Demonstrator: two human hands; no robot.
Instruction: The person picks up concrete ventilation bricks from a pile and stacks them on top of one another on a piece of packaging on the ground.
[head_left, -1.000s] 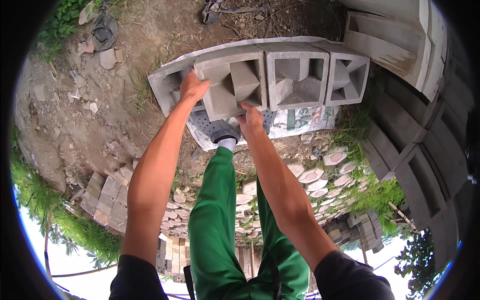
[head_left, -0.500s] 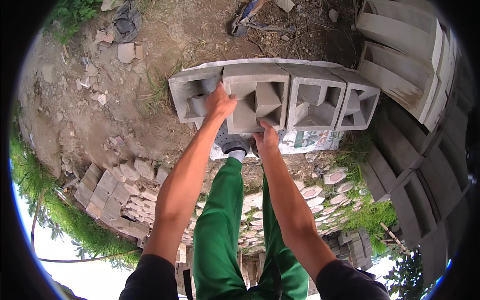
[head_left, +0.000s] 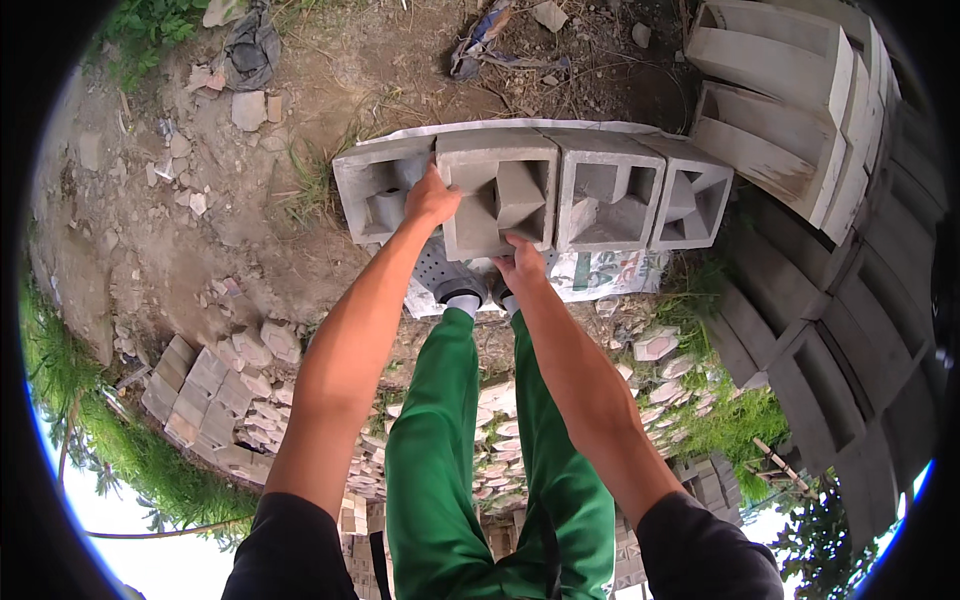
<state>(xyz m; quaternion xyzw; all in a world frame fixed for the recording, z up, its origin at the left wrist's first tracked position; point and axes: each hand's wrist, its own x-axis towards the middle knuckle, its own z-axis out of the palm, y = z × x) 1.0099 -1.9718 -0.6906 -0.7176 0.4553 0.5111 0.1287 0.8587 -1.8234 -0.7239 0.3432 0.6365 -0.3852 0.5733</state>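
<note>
Four-sided grey concrete blocks with hollow, angled insides stand side by side in a row. My left hand (head_left: 434,200) is closed on the left wall of the second block from the left (head_left: 497,148), its fingers in the narrow seam beside the leftmost block (head_left: 352,204). My right hand (head_left: 522,264) grips the same block's near lower edge, thumb and fingers around the rim. The fingertips of both hands are partly hidden. Two more blocks of this kind, a third (head_left: 610,150) and a fourth (head_left: 690,155), stand to the right, close against each other.
A white printed sheet (head_left: 590,283) lies under the row, and my grey perforated shoe (head_left: 436,276) is close below it. Large concrete pieces (head_left: 770,120) are stacked at the right. Paving stones (head_left: 285,342) and rubble lie nearby. A dark crumpled cloth (head_left: 252,50) is at the far left.
The view has shifted slightly, so the row appears a little further left. Both hands keep their hold on the second block, which has hardly moved against its neighbours.
</note>
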